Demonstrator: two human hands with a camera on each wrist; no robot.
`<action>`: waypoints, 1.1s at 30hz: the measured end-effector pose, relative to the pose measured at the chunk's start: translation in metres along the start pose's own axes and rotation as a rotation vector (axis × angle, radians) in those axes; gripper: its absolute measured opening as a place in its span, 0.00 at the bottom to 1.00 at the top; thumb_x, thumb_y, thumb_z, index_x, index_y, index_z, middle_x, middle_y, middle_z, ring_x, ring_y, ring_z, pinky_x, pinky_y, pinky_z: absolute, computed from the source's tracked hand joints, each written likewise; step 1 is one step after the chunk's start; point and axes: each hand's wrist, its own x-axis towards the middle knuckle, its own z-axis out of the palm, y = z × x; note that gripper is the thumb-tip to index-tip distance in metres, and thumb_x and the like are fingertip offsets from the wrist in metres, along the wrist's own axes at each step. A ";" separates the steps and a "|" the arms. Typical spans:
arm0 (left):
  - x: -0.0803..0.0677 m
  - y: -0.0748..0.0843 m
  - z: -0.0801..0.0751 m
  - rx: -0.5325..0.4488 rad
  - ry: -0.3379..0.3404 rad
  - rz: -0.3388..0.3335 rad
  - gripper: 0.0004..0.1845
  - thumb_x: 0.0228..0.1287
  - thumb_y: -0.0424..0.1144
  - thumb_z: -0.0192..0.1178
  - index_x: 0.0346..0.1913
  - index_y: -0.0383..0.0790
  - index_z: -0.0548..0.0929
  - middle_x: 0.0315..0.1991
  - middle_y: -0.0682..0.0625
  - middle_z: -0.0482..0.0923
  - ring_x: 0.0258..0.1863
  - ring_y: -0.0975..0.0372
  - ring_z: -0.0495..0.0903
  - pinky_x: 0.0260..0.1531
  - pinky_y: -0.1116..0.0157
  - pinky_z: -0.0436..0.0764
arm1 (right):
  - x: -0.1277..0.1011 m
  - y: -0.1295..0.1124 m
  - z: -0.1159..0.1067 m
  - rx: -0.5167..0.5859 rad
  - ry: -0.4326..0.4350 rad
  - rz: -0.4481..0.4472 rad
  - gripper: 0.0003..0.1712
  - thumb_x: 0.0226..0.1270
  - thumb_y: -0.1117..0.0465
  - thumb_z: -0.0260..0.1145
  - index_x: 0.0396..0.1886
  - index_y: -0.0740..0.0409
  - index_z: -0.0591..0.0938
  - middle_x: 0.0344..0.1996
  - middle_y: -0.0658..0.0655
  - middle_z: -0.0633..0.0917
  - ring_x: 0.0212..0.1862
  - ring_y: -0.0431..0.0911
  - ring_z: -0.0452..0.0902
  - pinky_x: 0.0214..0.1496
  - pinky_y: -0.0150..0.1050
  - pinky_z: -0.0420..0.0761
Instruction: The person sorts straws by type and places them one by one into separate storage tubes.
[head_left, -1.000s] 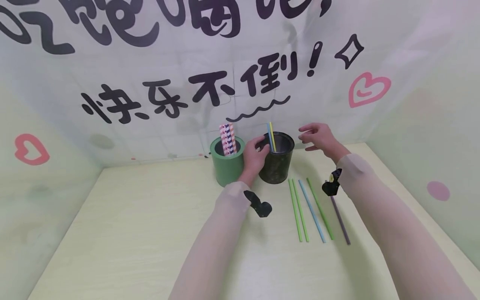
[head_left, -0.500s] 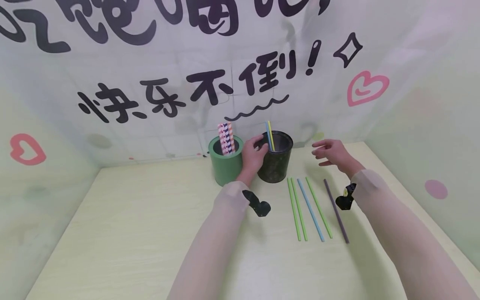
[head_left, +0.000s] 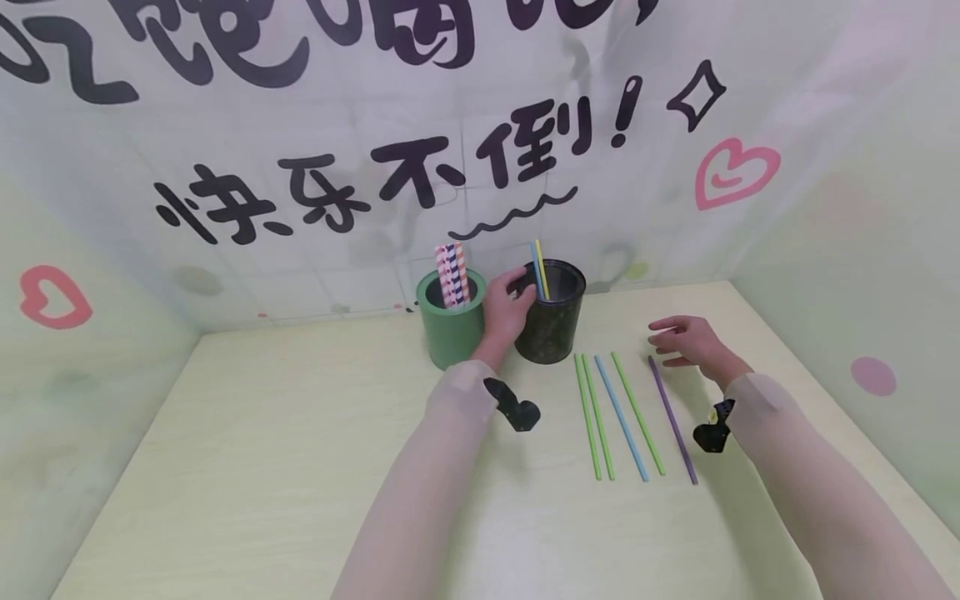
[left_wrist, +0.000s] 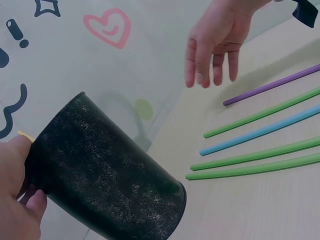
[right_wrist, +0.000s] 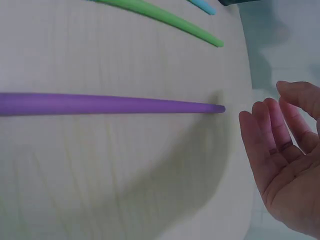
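Two holders stand at upper centre: we steady the black cup [head_left: 553, 321] with our left hand [head_left: 507, 315] curled round its rim. Right hand [head_left: 688, 340] hovers with fingers relaxed, holding nothing, above the purple straw [head_left: 672, 421] lying right of centre; we should pinch it near its far tip

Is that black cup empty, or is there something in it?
Not empty. The black cup stands upright with a blue and a yellow straw sticking out of it; the left hand grips its side.
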 end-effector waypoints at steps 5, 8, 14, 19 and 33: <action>0.000 0.000 0.000 -0.016 -0.011 -0.007 0.19 0.61 0.31 0.56 0.56 0.32 0.74 0.56 0.40 0.71 0.56 0.55 0.71 0.53 0.66 0.72 | -0.005 0.014 -0.002 -0.013 0.011 0.080 0.28 0.64 0.62 0.60 0.59 0.76 0.66 0.35 0.53 0.81 0.36 0.43 0.77 0.41 0.39 0.81; 0.000 0.000 0.000 -0.011 -0.012 -0.015 0.19 0.62 0.31 0.56 0.57 0.33 0.74 0.56 0.41 0.71 0.56 0.55 0.71 0.53 0.66 0.72 | -0.006 0.021 -0.001 -0.020 0.020 0.117 0.28 0.63 0.62 0.61 0.57 0.75 0.67 0.30 0.48 0.81 0.31 0.39 0.76 0.35 0.35 0.81; 0.001 0.001 0.001 -0.006 -0.010 -0.016 0.19 0.62 0.32 0.57 0.57 0.33 0.74 0.56 0.41 0.71 0.56 0.55 0.70 0.53 0.66 0.72 | -0.003 0.030 0.004 -0.053 0.064 0.146 0.28 0.62 0.58 0.63 0.56 0.72 0.70 0.30 0.50 0.78 0.29 0.40 0.72 0.31 0.31 0.78; 0.001 0.001 0.001 -0.006 -0.010 -0.012 0.19 0.61 0.31 0.57 0.56 0.33 0.74 0.56 0.40 0.71 0.56 0.55 0.71 0.53 0.67 0.72 | -0.001 0.034 0.008 -0.093 0.090 0.143 0.28 0.61 0.56 0.64 0.56 0.70 0.71 0.30 0.52 0.75 0.28 0.42 0.69 0.29 0.30 0.75; 0.000 0.000 0.000 -0.017 -0.010 -0.012 0.19 0.62 0.31 0.56 0.57 0.32 0.74 0.57 0.41 0.71 0.56 0.55 0.71 0.53 0.67 0.73 | -0.003 0.036 0.015 -0.096 0.145 0.133 0.27 0.58 0.60 0.67 0.54 0.70 0.73 0.25 0.50 0.77 0.24 0.39 0.70 0.27 0.30 0.74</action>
